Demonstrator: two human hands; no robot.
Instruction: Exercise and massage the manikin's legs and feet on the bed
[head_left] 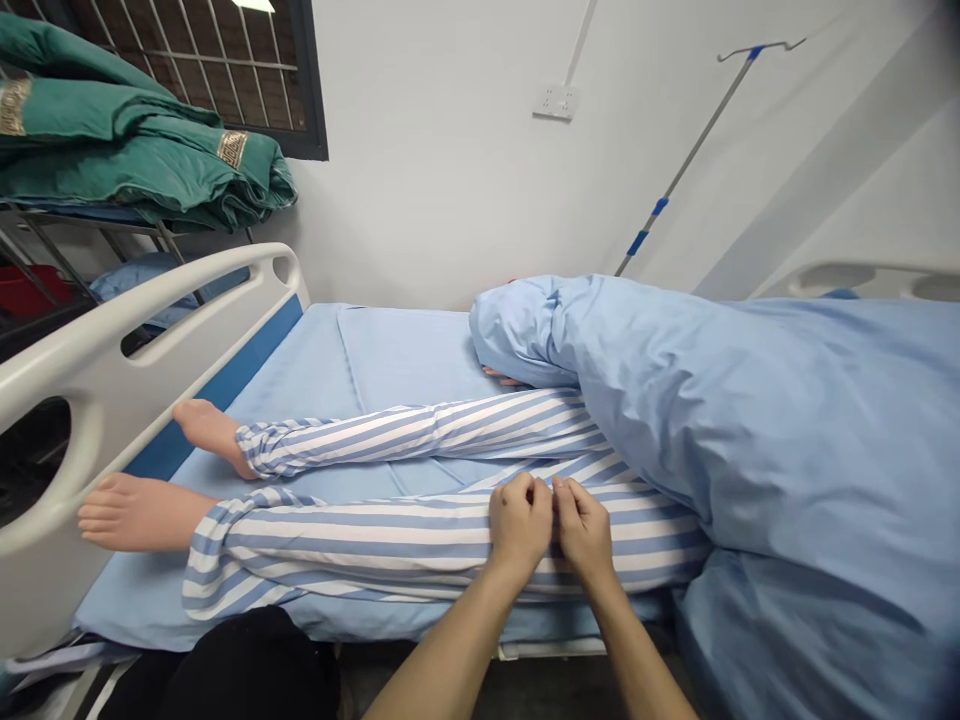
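Side by side, my left hand [520, 520] and my right hand [583, 525] are above the nearer leg of the blue-and-white striped trousers [360, 530], around the knee. Both have curled fingers, with the thumbs and knuckles close together. Whether they pinch the cloth or just rest on it is hidden. The trousers are on a lying figure that looks like a manikin, its bare nearer foot [146, 512] and farther foot [214, 432] pointing left. A light blue quilt [750, 400] covers the figure from the thighs rightward. Fingertips of the figure's hand [501, 377] peek from under the quilt's folded end.
The bed has a light blue sheet [397, 355] and a cream footboard [172, 320] at left. Beyond it, green folded bedding [150, 150] lies on a metal rack. An IV pole [690, 155] stands by the wall at right, near a wall socket [556, 101].
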